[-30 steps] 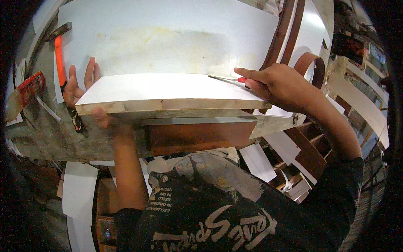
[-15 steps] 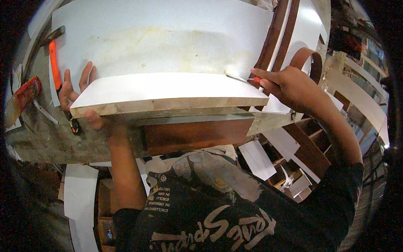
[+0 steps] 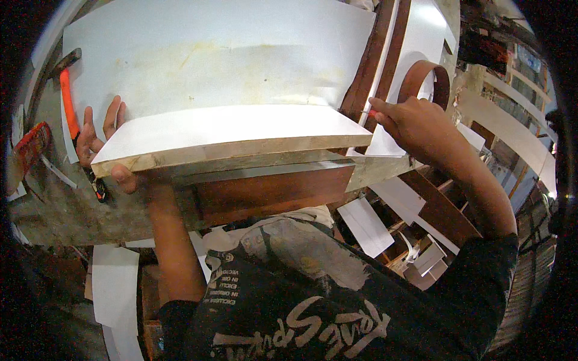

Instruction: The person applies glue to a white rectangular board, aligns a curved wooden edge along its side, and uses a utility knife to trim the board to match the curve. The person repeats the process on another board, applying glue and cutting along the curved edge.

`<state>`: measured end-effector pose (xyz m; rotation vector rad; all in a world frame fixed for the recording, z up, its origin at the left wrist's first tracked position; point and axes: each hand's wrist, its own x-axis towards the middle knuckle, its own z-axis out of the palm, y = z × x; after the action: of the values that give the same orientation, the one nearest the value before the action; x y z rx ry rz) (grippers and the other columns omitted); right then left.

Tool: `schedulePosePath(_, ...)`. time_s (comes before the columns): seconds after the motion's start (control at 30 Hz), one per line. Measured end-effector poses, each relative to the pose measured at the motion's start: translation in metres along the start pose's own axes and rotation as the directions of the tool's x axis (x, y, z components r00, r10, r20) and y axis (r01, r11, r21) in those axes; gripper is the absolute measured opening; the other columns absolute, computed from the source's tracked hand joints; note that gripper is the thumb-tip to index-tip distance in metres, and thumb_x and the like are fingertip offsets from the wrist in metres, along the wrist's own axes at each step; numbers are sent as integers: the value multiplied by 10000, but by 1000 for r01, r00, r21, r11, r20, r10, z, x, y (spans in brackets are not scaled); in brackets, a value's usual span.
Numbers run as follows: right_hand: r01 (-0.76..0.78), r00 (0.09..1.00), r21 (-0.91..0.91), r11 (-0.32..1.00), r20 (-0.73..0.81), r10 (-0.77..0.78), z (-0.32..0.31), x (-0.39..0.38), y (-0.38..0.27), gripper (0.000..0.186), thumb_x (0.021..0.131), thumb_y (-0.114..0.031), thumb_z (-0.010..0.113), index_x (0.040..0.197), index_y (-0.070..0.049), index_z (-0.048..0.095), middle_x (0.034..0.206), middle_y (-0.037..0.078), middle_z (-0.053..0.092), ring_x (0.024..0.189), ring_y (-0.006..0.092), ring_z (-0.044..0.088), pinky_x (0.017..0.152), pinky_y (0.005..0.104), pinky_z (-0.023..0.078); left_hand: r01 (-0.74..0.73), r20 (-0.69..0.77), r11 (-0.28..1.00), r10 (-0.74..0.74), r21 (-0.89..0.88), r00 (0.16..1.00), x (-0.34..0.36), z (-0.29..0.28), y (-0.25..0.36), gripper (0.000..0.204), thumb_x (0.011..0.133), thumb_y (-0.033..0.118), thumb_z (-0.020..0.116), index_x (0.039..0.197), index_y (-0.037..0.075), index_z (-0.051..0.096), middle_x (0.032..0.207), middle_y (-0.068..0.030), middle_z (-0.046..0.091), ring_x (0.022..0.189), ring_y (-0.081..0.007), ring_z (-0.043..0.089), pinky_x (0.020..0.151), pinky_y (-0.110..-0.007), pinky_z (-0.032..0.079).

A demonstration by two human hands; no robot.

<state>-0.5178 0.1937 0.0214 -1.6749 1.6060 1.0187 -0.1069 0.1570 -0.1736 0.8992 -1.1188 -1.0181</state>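
Observation:
A board (image 3: 241, 123) with a white face and a bare wood edge lies across the bench in front of me. My left hand (image 3: 99, 144) grips its left end, the thumb on the near edge and the other fingers spread beyond the far side. Just past the board's right end, my right hand (image 3: 415, 120) closes around a small red-handled tool (image 3: 372, 112). A thin tip shows at its front, but its exact kind is hidden by the fingers. The tool appears apart from the board.
A large white sheet (image 3: 229, 60) covers the bench behind the board. A hammer (image 3: 68, 102) with an orange handle lies at left, near a red brush-like thing (image 3: 33, 141). Brown edging strip (image 3: 442, 84) curls at right. A brown panel (image 3: 277, 189) sits below the bench edge.
My right hand and the red-handled tool have come away from the board's right end, past its corner. My left hand keeps its grip on the board. The whole view has shifted slightly.

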Motion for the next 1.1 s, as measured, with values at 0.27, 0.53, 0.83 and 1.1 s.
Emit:
schedulePosePath(0.27, -1, 1000, -44, 999, -28, 0, -6, -7, -10, 369, 1073, -338, 458, 1213, -80, 681, 840, 210, 728, 759, 411, 722, 669, 534, 587, 32, -84, 989, -20, 143, 996, 1, 10, 6, 972, 810, 696, 700, 1436, 37, 356, 1523, -336, 352, 1208, -577, 553, 1093, -673, 421)
schedulePosePath(0.53, -54, 986, 345, 937, -129, 105, -48, -31, -17, 332, 1029, -232, 583, 1329, -136, 689, 741, 248, 648, 615, 331, 660, 629, 413, 495, 108, -85, 978, -93, 181, 992, -2, 4, 12, 1106, 777, 744, 686, 1445, -44, 291, 1506, -364, 368, 1259, -549, 528, 1109, -650, 416)
schedulePosePath(0.83, 470, 875, 276, 838, -273, -400, -40, 62, -107, 410, 1056, -258, 533, 1441, -130, 595, 844, 219, 705, 676, 378, 665, 686, 467, 515, 137, -225, 982, -105, 132, 969, -2, 19, 7, 1292, 627, 795, 816, 1468, 0, 243, 1498, -302, 380, 1299, -490, 516, 1114, -592, 442)
schedulePosePath(1.1, 680, 727, 300, 669, -397, -561, -63, 125, -188, 367, 1050, -245, 538, 1372, -108, 648, 750, 221, 682, 640, 391, 644, 655, 473, 499, 179, -402, 972, -103, 154, 910, 8, 39, 12, 1278, 611, 798, 797, 1469, 28, 246, 1489, -273, 319, 1381, -468, 397, 1231, -595, 249)
